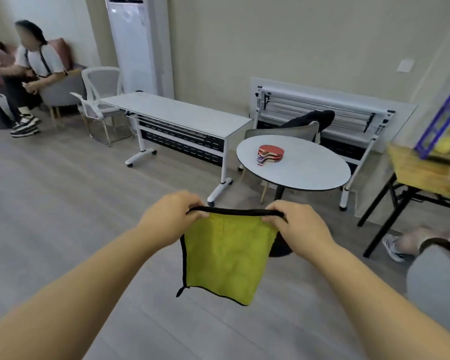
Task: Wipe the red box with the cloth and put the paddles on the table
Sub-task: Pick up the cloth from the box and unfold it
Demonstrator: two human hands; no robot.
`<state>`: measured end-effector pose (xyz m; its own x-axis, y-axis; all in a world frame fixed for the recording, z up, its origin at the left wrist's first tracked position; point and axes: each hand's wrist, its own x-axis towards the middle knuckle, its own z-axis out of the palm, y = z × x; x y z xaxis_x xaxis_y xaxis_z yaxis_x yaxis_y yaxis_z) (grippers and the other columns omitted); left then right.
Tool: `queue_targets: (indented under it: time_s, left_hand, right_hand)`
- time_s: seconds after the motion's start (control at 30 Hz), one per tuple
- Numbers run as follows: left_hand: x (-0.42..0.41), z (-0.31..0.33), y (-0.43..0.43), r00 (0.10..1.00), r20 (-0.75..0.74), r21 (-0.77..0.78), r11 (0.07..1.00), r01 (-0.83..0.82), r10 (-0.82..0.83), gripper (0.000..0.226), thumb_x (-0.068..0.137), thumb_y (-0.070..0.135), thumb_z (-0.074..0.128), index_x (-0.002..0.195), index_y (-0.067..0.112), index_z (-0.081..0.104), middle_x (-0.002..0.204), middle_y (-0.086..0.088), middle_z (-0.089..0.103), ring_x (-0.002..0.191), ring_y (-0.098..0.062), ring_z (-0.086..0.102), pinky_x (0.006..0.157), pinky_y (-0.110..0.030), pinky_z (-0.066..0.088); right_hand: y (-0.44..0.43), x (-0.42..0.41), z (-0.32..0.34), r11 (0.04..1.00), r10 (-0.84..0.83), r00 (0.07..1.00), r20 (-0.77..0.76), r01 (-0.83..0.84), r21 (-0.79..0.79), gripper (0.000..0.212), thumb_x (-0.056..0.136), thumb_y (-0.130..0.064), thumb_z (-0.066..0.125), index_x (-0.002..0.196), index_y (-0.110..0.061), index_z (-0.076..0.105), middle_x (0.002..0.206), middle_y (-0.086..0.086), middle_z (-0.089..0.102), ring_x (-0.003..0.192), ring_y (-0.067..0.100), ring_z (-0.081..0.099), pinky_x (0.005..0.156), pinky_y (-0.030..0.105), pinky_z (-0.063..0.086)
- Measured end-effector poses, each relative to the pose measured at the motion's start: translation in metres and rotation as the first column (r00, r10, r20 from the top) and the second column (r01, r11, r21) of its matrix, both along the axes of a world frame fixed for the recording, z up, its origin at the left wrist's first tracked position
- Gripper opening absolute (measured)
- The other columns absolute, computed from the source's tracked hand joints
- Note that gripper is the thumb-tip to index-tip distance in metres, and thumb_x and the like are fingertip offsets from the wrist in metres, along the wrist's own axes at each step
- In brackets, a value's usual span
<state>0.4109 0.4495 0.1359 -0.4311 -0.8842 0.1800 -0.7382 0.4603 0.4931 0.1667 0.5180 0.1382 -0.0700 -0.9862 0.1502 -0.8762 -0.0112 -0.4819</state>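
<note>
- Yellow-green microfibre cloth (226, 255) w/ black edging hangs in mid-air over the grey plank floor (63, 203), well short of the round worktop (309, 175).
- Left hand (172, 216): grip clamped on the cloth's top-left corner, fingers curled round the black hem.
- Right hand (296, 224): grip clamped on the top-right corner, same way. Hem is pulled taut btwn both hands; the rest drapes down, w/ a small black tag at the bottom-left corner.
- Table-tennis paddles (270, 154): one stack, red rubber up, handles pointing near-left, lying left of centre on the round white worktop. Exact count can't be told.
- Grey chair (283, 132) just behind the worktop, black garment (315, 118) on it.
- Long white folding table (182, 113) on castors stands left of the worktop; a 2nd folding table (322, 100), top tipped up, stands against the wall behind.
- White mesh chair (102, 81) at the long table's far end; tall white AC unit (135, 42) behind it.
- Far left: seated person (37, 63) in a grey armchair.
- Right edge: wooden table (421, 172) w/ black legs, blue frame (439, 120) on it; lower down, a sneaker (392, 246) on the floor.
</note>
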Motion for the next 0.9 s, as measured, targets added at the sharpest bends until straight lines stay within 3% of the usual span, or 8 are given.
queue_targets:
  time_s: [0.1, 0.2, 0.33, 0.43, 0.53, 0.63, 0.77, 0.9]
  left_hand:
    - [-0.047, 0.001, -0.055, 0.999, -0.019, -0.001, 1.000, 0.028, -0.028, 0.006, 0.088, 0.036, 0.059, 0.091, 0.034, 0.064, 0.093, 0.009, 0.059, 0.088, -0.012, 0.054, 0.078, -0.033, 0.046]
    - [-0.093, 0.005, -0.108, 0.998, 0.027, -0.035, 0.997, 0.063, -0.062, 0.012, 0.089, 0.035, 0.058, 0.097, 0.032, 0.066, 0.088, 0.011, 0.054, 0.082, -0.010, 0.050, 0.067, -0.026, 0.037]
    - [-0.151, 0.012, -0.173, 0.981, 0.155, -0.110, 0.985, 0.131, -0.113, 0.021, 0.093, 0.031, 0.053, 0.112, 0.032, 0.063, 0.095, 0.010, 0.049, 0.104, -0.016, 0.054, 0.072, -0.027, 0.035]
    - [-0.190, 0.013, -0.222, 0.965, 0.219, -0.130, 0.976, 0.175, -0.144, 0.027, 0.093, 0.026, 0.053, 0.117, 0.036, 0.060, 0.118, 0.009, 0.056, 0.120, -0.015, 0.048, 0.082, -0.029, 0.042]
    - [-0.227, 0.010, -0.279, 0.966, 0.171, -0.122, 0.968, 0.217, -0.195, 0.025, 0.091, 0.030, 0.057, 0.115, 0.031, 0.063, 0.109, 0.009, 0.060, 0.111, -0.015, 0.050, 0.085, -0.031, 0.045]
    - [-0.262, 0.008, -0.333, 0.955, 0.013, 0.009, 0.955, 0.297, -0.297, 0.018, 0.088, 0.034, 0.061, 0.105, 0.030, 0.066, 0.098, 0.014, 0.060, 0.092, -0.006, 0.055, 0.073, -0.021, 0.041]
    - [-0.301, 0.012, -0.395, 0.903, -0.110, 0.182, 0.885, 0.429, -0.415, 0.011, 0.086, 0.034, 0.064, 0.096, 0.031, 0.067, 0.095, 0.015, 0.063, 0.071, 0.015, 0.051, 0.062, -0.003, 0.036]
    - [-0.342, 0.016, -0.450, 0.883, -0.117, 0.227, 0.853, 0.470, -0.455, 0.010, 0.086, 0.034, 0.064, 0.095, 0.030, 0.068, 0.092, 0.015, 0.065, 0.074, 0.004, 0.054, 0.065, -0.008, 0.038]
  right_hand:
    - [-0.045, -0.046, 0.004, 0.999, -0.042, 0.997, 0.064, 0.040, 0.020, 0.009, 0.090, -0.032, 0.057, 0.084, -0.038, 0.059, 0.068, -0.016, 0.057, 0.069, 0.010, 0.057, 0.065, 0.031, 0.045]
    - [-0.086, -0.088, 0.009, 0.997, -0.082, 0.989, 0.124, 0.079, 0.027, 0.009, 0.090, -0.026, 0.058, 0.083, -0.031, 0.062, 0.067, -0.011, 0.061, 0.064, 0.011, 0.061, 0.068, 0.034, 0.050]
    - [-0.141, -0.135, 0.015, 0.987, -0.163, 0.950, 0.265, 0.159, 0.035, 0.015, 0.090, -0.015, 0.060, 0.082, -0.028, 0.060, 0.077, -0.002, 0.065, 0.059, 0.013, 0.066, 0.064, 0.039, 0.056]
    - [-0.182, -0.171, 0.015, 0.974, -0.221, 0.921, 0.320, 0.222, 0.034, 0.004, 0.090, -0.015, 0.062, 0.088, -0.018, 0.064, 0.082, 0.001, 0.066, 0.064, 0.018, 0.068, 0.071, 0.042, 0.057]
    - [-0.221, -0.205, 0.015, 0.956, -0.281, 0.902, 0.327, 0.292, 0.018, 0.004, 0.090, -0.020, 0.062, 0.086, -0.019, 0.064, 0.078, 0.002, 0.065, 0.060, 0.016, 0.067, 0.071, 0.041, 0.057]
    - [-0.259, -0.236, 0.015, 0.930, -0.353, 0.878, 0.323, 0.366, 0.022, 0.007, 0.090, -0.022, 0.062, 0.084, -0.018, 0.063, 0.070, 0.006, 0.064, 0.056, 0.022, 0.064, 0.064, 0.039, 0.056]
    - [-0.305, -0.272, 0.011, 0.897, -0.436, 0.837, 0.331, 0.433, 0.089, 0.011, 0.091, -0.023, 0.061, 0.083, -0.015, 0.064, 0.051, -0.005, 0.058, 0.042, 0.011, 0.058, 0.046, 0.018, 0.046]
    - [-0.344, -0.303, 0.008, 0.870, -0.485, 0.800, 0.355, 0.481, 0.105, 0.014, 0.090, -0.022, 0.061, 0.080, -0.012, 0.064, 0.044, -0.009, 0.056, 0.039, 0.011, 0.055, 0.043, 0.014, 0.043]
